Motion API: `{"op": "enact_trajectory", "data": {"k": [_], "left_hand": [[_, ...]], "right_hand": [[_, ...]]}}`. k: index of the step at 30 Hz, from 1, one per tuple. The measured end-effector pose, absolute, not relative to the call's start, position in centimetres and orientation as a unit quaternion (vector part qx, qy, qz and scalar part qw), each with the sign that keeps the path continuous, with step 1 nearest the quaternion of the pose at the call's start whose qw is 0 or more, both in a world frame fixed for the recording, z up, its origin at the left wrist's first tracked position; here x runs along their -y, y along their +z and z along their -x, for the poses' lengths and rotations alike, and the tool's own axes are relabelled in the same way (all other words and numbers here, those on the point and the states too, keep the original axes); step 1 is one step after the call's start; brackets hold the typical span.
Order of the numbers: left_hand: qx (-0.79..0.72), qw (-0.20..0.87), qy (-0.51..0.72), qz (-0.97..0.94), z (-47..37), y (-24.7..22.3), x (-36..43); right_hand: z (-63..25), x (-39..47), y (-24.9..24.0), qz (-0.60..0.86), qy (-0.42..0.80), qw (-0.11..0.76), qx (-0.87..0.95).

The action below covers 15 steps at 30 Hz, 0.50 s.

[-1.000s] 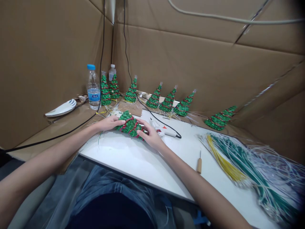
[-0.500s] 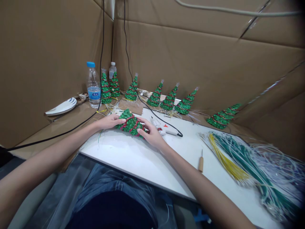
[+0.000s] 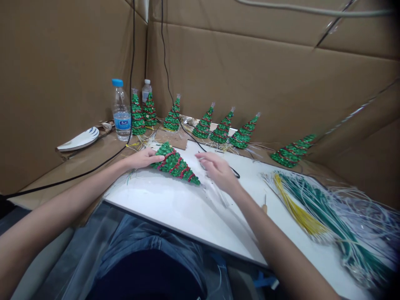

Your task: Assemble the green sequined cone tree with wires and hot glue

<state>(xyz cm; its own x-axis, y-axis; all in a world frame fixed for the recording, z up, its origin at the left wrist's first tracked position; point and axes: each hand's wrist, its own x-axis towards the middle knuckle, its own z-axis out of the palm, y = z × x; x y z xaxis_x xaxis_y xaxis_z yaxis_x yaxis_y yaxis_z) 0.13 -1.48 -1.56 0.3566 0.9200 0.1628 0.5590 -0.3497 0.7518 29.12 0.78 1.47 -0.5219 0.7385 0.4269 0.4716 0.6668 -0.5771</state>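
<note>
My left hand (image 3: pixel 144 158) is closed on the wide base end of a green beaded Christmas tree (image 3: pixel 176 163) with red bead garlands. The tree lies tilted on its side above the white board, its narrow tip pointing right toward me. My right hand (image 3: pixel 217 168) is off the tree, just right of its tip, with the fingers partly bent and smeared by motion. It covers the spot where the white glue gun lay. Below the hand is a blurred pale shape, and whether the fingers grip anything is hidden.
Several finished beaded trees (image 3: pixel 221 130) stand along the cardboard wall; one (image 3: pixel 293 151) leans at right. Water bottle (image 3: pixel 122 121) and a white plate piece (image 3: pixel 79 139) are at left. A black cord (image 3: pixel 93 170) crosses the table. Yellow (image 3: pixel 293 208) and green strands (image 3: pixel 325 212) lie right, near an awl (image 3: pixel 264 207).
My right hand has let go of the tree's narrow end and moved right, over the glue gun's place. The tree's tip is now exposed. My left hand keeps its hold.
</note>
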Motion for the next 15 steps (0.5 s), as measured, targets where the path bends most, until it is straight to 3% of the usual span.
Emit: {"op": "enact_trajectory", "data": {"k": [2, 4, 6, 12, 15], "left_hand": [[-0.484, 0.305, 0.300, -0.764, -0.2, -1.5, 1.5], [-0.477, 0.310, 0.301, -0.765, -0.2, -1.5, 1.6], [-0.467, 0.318, 0.300, -0.768, -0.3, -1.5, 1.6], [-0.465, 0.326, 0.310, -0.762, -0.5, -1.3, 1.7], [-0.473, 0.319, 0.313, -0.760, -0.7, -0.9, 1.9]], "right_hand": [[-32.1, -0.7, 3.0, 0.461, 0.107, 0.281, 0.835], [-35.6, -0.8, 3.9, 0.565, 0.027, 0.156, 0.810], [-39.0, -0.8, 3.7, 0.575, -0.006, 0.065, 0.816], [-46.0, 0.7, 1.2, 0.469, 0.082, -0.033, 0.879], [-47.1, 2.2, 0.9, 0.449, 0.104, -0.031, 0.887]]}}
